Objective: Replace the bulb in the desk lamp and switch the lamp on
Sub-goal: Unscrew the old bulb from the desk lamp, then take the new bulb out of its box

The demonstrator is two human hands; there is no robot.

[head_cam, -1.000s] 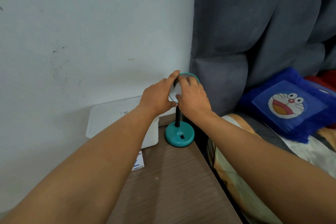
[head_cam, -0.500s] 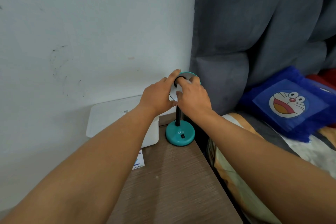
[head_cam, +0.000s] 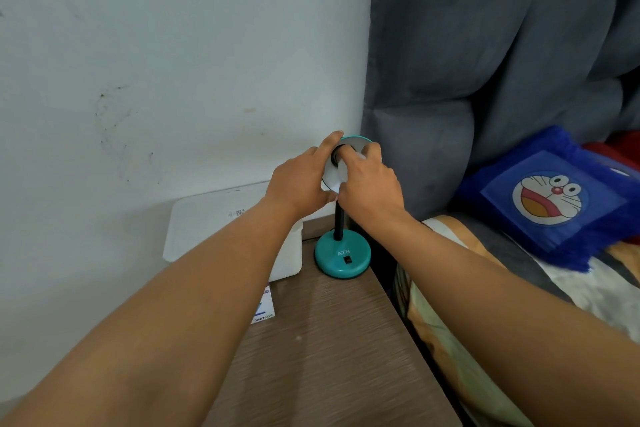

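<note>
A teal desk lamp stands at the back of the wooden bedside table, its round base [head_cam: 343,258] bearing a black switch and a black stem. My left hand [head_cam: 298,180] grips the left rim of the lamp shade [head_cam: 328,180], which is tilted toward me with its silvery inside showing. The black socket ring [head_cam: 340,151] shows in the middle of the shade. My right hand [head_cam: 370,187] is closed around a white bulb [head_cam: 345,167] just below the socket; the fingers hide most of the bulb.
A white plastic box [head_cam: 221,218] stands against the wall left of the lamp, with a small printed carton [head_cam: 265,309] in front of it. The table [head_cam: 329,350] ends at a bed on the right, with a grey padded headboard [head_cam: 450,80] and a blue cartoon cushion [head_cam: 550,199].
My right hand has drawn the white bulb down and out from the shade's centre, uncovering the black socket ring. My left hand has kept its hold on the shade.
</note>
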